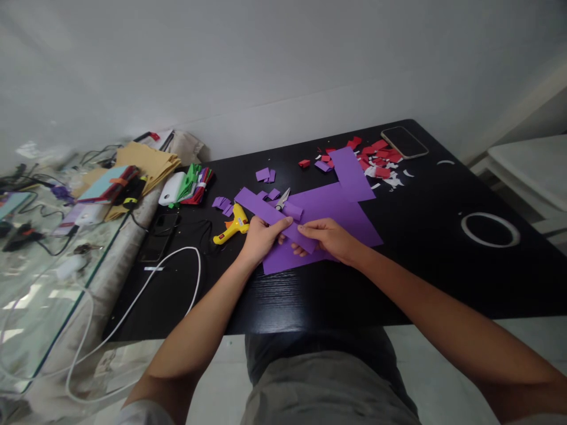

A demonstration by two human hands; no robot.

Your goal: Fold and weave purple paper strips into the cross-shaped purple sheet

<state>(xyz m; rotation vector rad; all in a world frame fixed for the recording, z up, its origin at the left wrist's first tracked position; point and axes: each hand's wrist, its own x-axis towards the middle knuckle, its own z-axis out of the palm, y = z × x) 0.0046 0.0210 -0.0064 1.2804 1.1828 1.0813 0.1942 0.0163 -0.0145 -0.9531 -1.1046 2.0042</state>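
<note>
Both hands hold one long purple paper strip (261,208) that slants down to the right. My left hand (262,236) pinches it near the middle, thumb on top. My right hand (330,237) grips its lower right end between thumb and fingers. Under the hands lies a large purple sheet (349,218). Scissors (282,199) with their blades pointing up and a small purple piece (293,211) are just beyond the strip. A yellow glue gun (234,225) rests left of my left hand.
Small purple pieces (222,205) lie beyond the glue gun. Red and white scraps (381,159), another purple sheet (352,174) and a phone (404,142) are at the back right. A white ring (490,229) is farther right; a white cable (198,265) crosses the table's left.
</note>
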